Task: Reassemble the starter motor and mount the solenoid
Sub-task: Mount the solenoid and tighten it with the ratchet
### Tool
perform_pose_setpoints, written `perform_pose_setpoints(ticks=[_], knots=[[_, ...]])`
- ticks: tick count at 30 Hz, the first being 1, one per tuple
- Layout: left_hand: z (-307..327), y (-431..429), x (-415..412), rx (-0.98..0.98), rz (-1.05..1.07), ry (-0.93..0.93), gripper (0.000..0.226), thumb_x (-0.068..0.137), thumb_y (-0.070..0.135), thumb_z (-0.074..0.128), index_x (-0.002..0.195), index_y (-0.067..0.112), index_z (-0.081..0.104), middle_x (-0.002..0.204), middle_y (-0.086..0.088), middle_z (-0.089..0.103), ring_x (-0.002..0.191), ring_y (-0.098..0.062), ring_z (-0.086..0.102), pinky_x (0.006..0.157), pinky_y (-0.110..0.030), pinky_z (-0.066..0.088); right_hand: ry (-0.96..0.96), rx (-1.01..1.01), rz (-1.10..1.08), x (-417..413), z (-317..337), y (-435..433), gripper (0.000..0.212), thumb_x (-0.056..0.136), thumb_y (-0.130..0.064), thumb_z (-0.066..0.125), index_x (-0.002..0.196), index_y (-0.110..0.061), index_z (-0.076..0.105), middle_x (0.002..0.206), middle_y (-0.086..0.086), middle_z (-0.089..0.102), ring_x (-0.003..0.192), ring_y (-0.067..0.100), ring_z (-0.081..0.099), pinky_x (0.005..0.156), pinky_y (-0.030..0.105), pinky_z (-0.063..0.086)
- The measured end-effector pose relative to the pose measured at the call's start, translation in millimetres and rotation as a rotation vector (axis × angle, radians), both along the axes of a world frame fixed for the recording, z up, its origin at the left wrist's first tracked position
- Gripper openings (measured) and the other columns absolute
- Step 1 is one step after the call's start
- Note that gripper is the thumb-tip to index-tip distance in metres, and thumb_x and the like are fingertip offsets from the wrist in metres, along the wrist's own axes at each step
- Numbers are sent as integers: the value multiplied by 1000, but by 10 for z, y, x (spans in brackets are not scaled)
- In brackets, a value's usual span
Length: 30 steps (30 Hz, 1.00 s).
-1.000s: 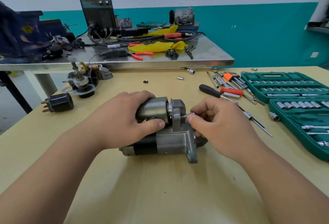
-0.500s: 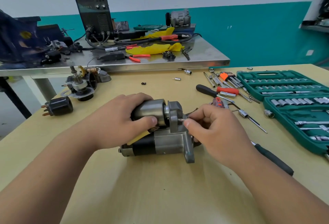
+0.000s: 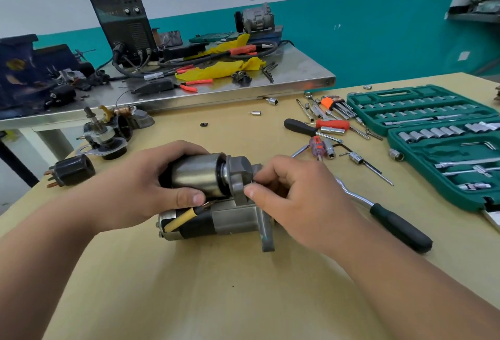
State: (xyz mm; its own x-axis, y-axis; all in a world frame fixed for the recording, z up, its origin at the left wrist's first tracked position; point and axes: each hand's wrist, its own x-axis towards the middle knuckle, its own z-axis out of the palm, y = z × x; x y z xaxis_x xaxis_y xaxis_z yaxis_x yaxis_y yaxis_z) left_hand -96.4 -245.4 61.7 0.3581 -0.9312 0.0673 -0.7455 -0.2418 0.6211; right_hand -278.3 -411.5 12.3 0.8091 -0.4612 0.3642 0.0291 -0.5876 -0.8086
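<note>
Gripping the solenoid (image 3: 197,174) on the starter motor (image 3: 232,222) lying on the table (image 3: 243,299), the left hand (image 3: 130,193) is steadying it. The right hand (image 3: 295,199) is pinching a small screw (image 3: 251,183); turning it in straight and slowly is looking best.

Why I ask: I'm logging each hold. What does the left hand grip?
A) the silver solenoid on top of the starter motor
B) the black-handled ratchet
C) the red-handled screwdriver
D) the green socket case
A: the left hand wraps fingers and thumb round the solenoid atop the starter motor, while the right hand pinches a small bolt at its flange.
</note>
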Motion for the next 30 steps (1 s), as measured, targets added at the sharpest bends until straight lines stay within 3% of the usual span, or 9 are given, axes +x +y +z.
perform_pose_setpoints(ticks=[4, 8, 14, 21, 26, 28, 30], knots=[[43, -12, 7, 36, 16, 4, 67, 50, 64, 80, 111, 46, 58, 98, 12, 66, 81, -15, 67, 67, -38, 59, 35, -19, 49, -31, 25, -32, 15, 81, -37, 68, 72, -29, 60, 70, -19, 62, 55, 0, 54, 52, 14, 43], [141, -77, -9, 153, 20, -54, 70, 43, 64, 81, 106, 49, 55, 97, 17, 66, 77, -13, 67, 64, -45, 60, 50, -16, 70, -25, 24, -48, 17, 82, -39, 68, 72, -27, 60, 66, -17, 61, 53, 0, 51, 50, 15, 40], [193, -104, -60, 192, 47, -100, 69, 45, 65, 83, 105, 52, 52, 97, 22, 64, 79, -7, 66, 66, -39, 59, 47, -10, 50, 3, -1, -60, 20, 84, -44, 63, 72, -28, 60, 64, -16, 59, 52, 0, 49, 48, 14, 34], [105, -80, -141, 80, 123, -234, 64, 52, 41, 88, 101, 52, 48, 98, 30, 60, 83, 1, 62, 62, -25, 51, 48, -40, 23, 21, -15, -42, 25, 85, -48, 59, 70, -29, 60, 67, -13, 61, 50, 1, 49, 44, 14, 36], [108, -92, -226, 69, 127, -428, 68, 43, 62, 78, 99, 58, 40, 101, 44, 49, 87, 17, 51, 60, -16, 43, 60, -42, 34, 24, -5, -24, 29, 84, -51, 55, 71, -25, 61, 68, -5, 63, 52, 6, 52, 50, 24, 44], [139, -88, -228, 76, 91, -437, 68, 41, 84, 66, 98, 61, 38, 100, 42, 51, 88, 18, 51, 58, -11, 41, 73, -33, 51, 16, 14, -29, 30, 84, -50, 52, 73, -24, 61, 68, -2, 64, 56, 10, 56, 56, 36, 51], [152, -82, -212, 65, 52, -419, 64, 42, 95, 53, 97, 65, 37, 96, 35, 55, 90, 15, 52, 58, -11, 43, 89, -30, 77, 2, 33, -34, 27, 86, -46, 51, 74, -25, 62, 69, -4, 66, 58, 12, 59, 60, 40, 53]])
